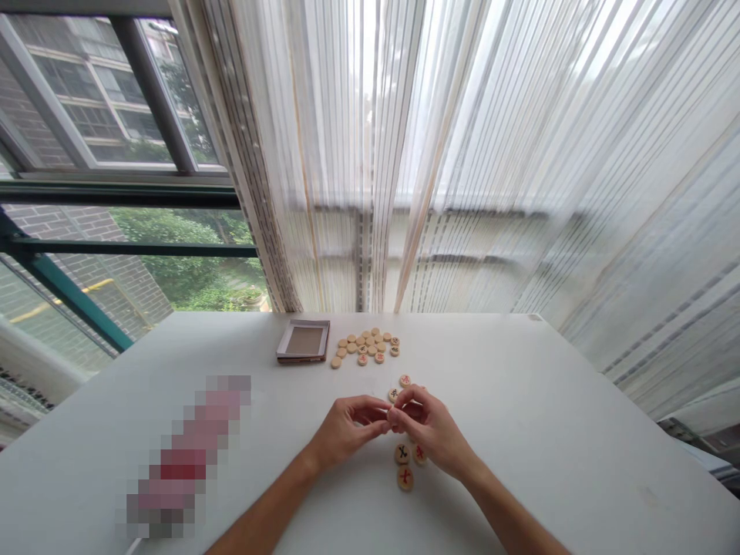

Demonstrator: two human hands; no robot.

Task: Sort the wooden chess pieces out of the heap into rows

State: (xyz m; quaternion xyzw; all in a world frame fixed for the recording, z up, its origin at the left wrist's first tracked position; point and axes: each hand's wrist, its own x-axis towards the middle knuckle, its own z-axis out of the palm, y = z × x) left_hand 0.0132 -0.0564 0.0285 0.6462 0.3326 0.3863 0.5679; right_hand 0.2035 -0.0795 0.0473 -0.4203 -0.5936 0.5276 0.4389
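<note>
My left hand (342,432) and my right hand (436,435) meet over the table, fingertips pinched together. Whatever they hold between them is hidden by the fingers. Just beyond the fingertips lie a xiangqi piece with a black character (394,395) and one with a red character (405,380). On the near side, a black-marked xiangqi piece (402,453) lies beside a red-marked piece (420,453), which my right hand partly covers. Closest to me is another red-marked piece (405,478).
A loose group of several wooden xiangqi pieces (370,341), mostly blank side up, lies farther back. Left of it sits an open shallow box (280,348). A blurred-out pinkish object (190,455) is on the left of the white table (277,416). Curtains hang behind.
</note>
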